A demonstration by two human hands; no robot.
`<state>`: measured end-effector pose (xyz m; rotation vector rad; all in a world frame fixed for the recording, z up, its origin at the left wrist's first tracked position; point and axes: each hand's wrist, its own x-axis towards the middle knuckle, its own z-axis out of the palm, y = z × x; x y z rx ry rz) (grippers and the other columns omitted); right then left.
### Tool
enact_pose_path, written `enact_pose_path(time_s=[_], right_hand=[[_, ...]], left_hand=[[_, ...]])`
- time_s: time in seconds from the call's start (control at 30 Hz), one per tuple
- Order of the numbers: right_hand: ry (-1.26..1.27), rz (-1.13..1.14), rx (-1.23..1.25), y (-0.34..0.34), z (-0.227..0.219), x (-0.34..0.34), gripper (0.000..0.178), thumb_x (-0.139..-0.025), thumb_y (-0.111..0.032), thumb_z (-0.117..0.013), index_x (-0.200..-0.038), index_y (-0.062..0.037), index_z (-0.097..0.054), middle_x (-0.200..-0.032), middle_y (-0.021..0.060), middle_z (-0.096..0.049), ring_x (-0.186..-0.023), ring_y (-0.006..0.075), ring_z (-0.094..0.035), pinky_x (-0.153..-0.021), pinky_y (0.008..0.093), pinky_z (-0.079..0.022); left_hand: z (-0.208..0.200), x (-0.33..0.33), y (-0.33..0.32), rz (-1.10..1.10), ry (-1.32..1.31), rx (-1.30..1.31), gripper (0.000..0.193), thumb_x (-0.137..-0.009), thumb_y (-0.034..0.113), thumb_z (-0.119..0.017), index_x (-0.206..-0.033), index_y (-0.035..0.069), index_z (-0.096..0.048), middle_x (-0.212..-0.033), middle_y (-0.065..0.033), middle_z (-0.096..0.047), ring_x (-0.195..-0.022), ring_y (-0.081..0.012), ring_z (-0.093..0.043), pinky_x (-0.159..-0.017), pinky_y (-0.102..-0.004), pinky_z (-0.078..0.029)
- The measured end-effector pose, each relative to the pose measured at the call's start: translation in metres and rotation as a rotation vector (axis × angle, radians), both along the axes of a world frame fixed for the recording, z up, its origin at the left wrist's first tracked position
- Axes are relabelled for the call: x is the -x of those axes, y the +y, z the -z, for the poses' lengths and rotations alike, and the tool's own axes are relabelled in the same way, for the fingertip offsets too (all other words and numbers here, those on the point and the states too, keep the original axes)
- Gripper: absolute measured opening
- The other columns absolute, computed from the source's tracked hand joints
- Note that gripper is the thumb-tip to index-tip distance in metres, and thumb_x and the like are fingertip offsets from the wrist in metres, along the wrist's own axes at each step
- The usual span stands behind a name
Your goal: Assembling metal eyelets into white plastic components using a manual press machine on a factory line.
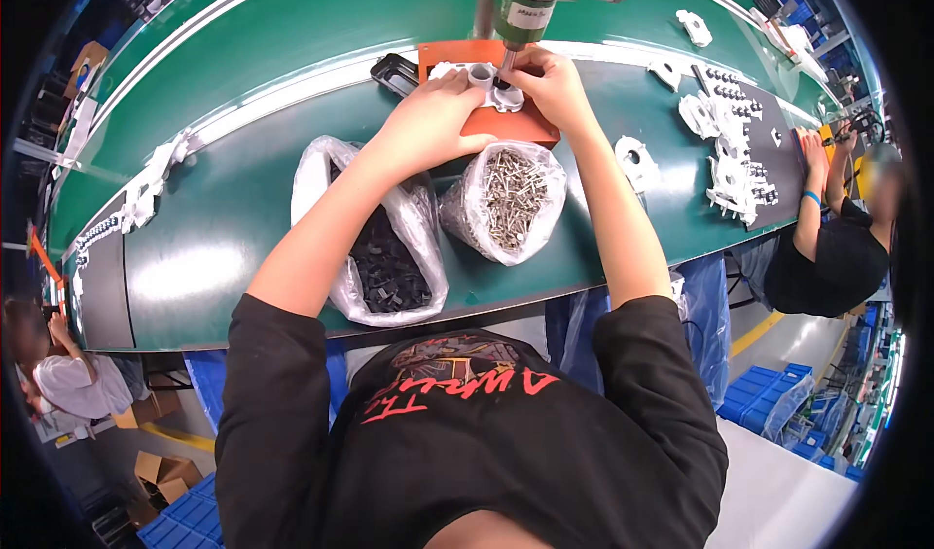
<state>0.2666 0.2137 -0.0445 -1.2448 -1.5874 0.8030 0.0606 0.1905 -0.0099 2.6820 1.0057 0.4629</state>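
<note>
A white plastic part (480,74) with round sockets lies on an orange fixture block (538,127) below a green press (526,9). My left hand (438,111) holds the part from the left, fingers over its edge and thumb apart near the block's front. Close to the press's metal tip (509,60), my right hand (548,80) is closed in a pinch over the part's right socket. Whatever sits between those fingertips is too small to make out; something dark shows beneath them. Nearer me stand a bag of metal screws (516,199) and a bag of small black pieces (387,267).
A black tray (397,74) sits left of the fixture. White parts (725,160) and rows of black pieces lie on the right; more white parts (146,189) are at far left. Co-workers (827,247) sit at both ends. Behind the bench runs a green belt (253,53).
</note>
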Motion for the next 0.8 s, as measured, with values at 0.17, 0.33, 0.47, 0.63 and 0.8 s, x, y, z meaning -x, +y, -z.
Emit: enact_pose_path(time_s=[0.17,0.33,0.47,0.63,0.8], right_hand=[[-0.021,0.046,-0.069,-0.003,-0.001,0.002,0.013,-0.077,-0.008,-0.066,-0.085,0.0024,-0.063,-0.080,0.0033,-0.062,-0.075,0.0073,-0.055,-0.069,0.0223,-0.044],[0.039,0.039,-0.075,-0.004,-0.002,0.003,0.011,-0.077,-0.007,-0.066,-0.082,0.0019,-0.062,-0.080,0.0032,-0.062,-0.075,0.0082,-0.055,-0.070,0.0232,-0.044],[0.025,0.031,-0.100,-0.005,-0.001,0.003,0.011,-0.077,-0.007,-0.066,-0.081,0.0017,-0.061,-0.079,0.0030,-0.061,-0.075,0.0084,-0.055,-0.070,0.0234,-0.044],[0.004,0.026,-0.132,-0.008,0.000,0.001,0.011,-0.077,-0.006,-0.066,-0.081,0.0023,-0.061,-0.079,0.0029,-0.061,-0.077,0.0091,-0.055,-0.073,0.0237,-0.043],[-0.040,0.028,-0.154,-0.005,0.002,0.000,0.011,-0.077,-0.005,-0.065,-0.082,0.0030,-0.061,-0.084,0.0040,-0.061,-0.083,0.0117,-0.055,-0.079,0.0253,-0.043]], left_hand=[[0.001,0.001,0.002,0.000,-0.013,0.006,0.050,-0.068,0.034,-0.072,-0.103,0.001,-0.058,-0.108,-0.0194,-0.057,-0.104,-0.0341,-0.053,-0.093,-0.0400,-0.043],[0.008,0.001,0.004,0.006,-0.078,-0.056,0.051,-0.066,0.033,-0.073,-0.103,0.001,-0.058,-0.107,-0.0194,-0.057,-0.103,-0.0340,-0.054,-0.091,-0.0404,-0.044],[0.009,0.001,0.005,0.005,-0.065,-0.043,0.053,-0.065,0.033,-0.073,-0.105,0.001,-0.058,-0.111,-0.0207,-0.056,-0.105,-0.0347,-0.054,-0.092,-0.0407,-0.044],[0.010,0.002,0.005,-0.004,-0.059,-0.038,0.057,-0.065,0.034,-0.073,-0.109,0.002,-0.056,-0.115,-0.0219,-0.054,-0.109,-0.0353,-0.053,-0.093,-0.0408,-0.044],[0.011,0.000,0.007,0.008,-0.054,-0.058,0.056,-0.065,0.034,-0.074,-0.107,0.002,-0.056,-0.117,-0.0232,-0.053,-0.109,-0.0362,-0.053,-0.094,-0.0414,-0.043]])
